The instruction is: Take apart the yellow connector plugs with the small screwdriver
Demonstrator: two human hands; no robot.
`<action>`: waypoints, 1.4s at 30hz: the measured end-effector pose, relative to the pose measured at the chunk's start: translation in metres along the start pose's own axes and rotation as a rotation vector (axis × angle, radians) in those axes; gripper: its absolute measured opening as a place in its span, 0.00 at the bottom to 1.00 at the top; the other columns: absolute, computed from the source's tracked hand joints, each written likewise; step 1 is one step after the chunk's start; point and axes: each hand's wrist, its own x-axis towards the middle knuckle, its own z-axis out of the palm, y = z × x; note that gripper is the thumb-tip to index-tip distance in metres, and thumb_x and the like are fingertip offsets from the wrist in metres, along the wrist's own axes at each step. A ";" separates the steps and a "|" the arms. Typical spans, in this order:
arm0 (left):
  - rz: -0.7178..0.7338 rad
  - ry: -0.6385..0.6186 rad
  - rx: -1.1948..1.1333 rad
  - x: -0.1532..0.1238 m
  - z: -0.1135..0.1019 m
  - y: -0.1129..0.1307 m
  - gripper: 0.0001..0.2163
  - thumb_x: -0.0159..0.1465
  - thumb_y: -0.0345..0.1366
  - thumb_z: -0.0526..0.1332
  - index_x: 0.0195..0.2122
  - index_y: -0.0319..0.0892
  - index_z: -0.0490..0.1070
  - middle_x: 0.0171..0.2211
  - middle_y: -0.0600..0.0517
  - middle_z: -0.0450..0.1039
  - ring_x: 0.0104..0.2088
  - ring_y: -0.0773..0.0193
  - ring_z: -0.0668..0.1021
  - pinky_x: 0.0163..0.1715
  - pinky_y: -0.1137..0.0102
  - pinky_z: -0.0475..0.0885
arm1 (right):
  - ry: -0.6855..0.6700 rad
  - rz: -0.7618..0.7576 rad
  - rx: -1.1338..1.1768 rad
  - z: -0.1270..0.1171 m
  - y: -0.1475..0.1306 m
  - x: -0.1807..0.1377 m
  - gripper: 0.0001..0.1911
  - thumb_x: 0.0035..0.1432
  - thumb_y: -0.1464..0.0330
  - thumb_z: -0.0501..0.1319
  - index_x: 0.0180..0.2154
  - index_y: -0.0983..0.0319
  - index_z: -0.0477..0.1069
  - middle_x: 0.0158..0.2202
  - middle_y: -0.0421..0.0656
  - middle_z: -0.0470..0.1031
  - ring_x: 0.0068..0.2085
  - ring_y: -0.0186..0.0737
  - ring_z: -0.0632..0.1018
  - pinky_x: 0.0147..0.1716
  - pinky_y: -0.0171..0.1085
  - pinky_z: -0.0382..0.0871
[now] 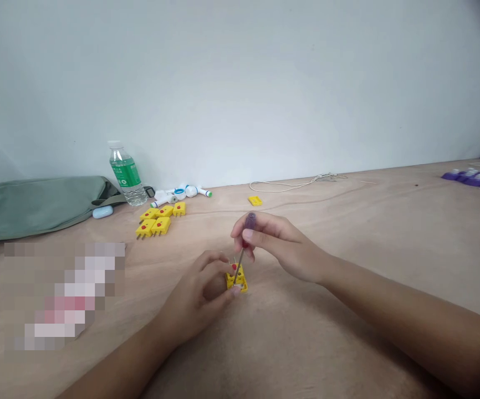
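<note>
My left hand (pixel 200 293) pinches a small yellow connector plug (pixel 236 278) against the wooden table (pixel 348 233). My right hand (pixel 273 244) grips a small screwdriver (pixel 245 239) with a purple handle, held nearly upright, its metal tip resting on the plug's top. Farther back on the left lie several more yellow plugs (pixel 159 218) with red dots. A loose yellow cover piece (pixel 255 200) lies apart near the wall.
A plastic water bottle (pixel 127 174) with a green label stands by the wall next to a grey-green bag (pixel 36 204). White and blue small parts (pixel 180 194) and a white cord (pixel 294 183) lie behind. Purple items (pixel 475 178) sit at far right. A blurred patch covers the left.
</note>
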 end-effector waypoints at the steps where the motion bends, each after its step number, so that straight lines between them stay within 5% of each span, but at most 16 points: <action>1: 0.002 0.006 -0.006 0.000 0.000 0.000 0.06 0.63 0.34 0.57 0.40 0.46 0.69 0.46 0.49 0.64 0.49 0.61 0.69 0.51 0.65 0.65 | -0.004 0.002 0.001 0.000 0.000 0.000 0.06 0.60 0.68 0.53 0.34 0.64 0.67 0.29 0.40 0.69 0.27 0.29 0.69 0.29 0.33 0.67; 15: -0.119 -0.060 0.147 -0.006 -0.015 -0.014 0.05 0.58 0.29 0.57 0.31 0.44 0.72 0.35 0.51 0.70 0.38 0.61 0.73 0.40 0.67 0.69 | 0.106 -0.099 -0.105 -0.006 0.000 -0.004 0.04 0.61 0.69 0.52 0.37 0.62 0.63 0.28 0.39 0.68 0.27 0.30 0.68 0.28 0.34 0.65; 20: -0.130 0.018 0.178 -0.004 -0.012 -0.006 0.04 0.56 0.30 0.58 0.34 0.43 0.68 0.35 0.51 0.69 0.37 0.59 0.72 0.38 0.66 0.68 | 0.079 -0.116 -0.232 -0.007 0.003 -0.005 0.06 0.59 0.72 0.53 0.40 0.59 0.59 0.27 0.38 0.70 0.27 0.31 0.69 0.27 0.33 0.65; 42: 0.063 0.041 0.278 0.001 0.008 -0.002 0.07 0.60 0.33 0.59 0.37 0.48 0.75 0.40 0.50 0.68 0.41 0.59 0.72 0.41 0.63 0.67 | 0.016 -0.181 -0.447 -0.004 0.019 -0.005 0.05 0.59 0.73 0.52 0.38 0.59 0.57 0.28 0.39 0.68 0.31 0.34 0.74 0.29 0.34 0.66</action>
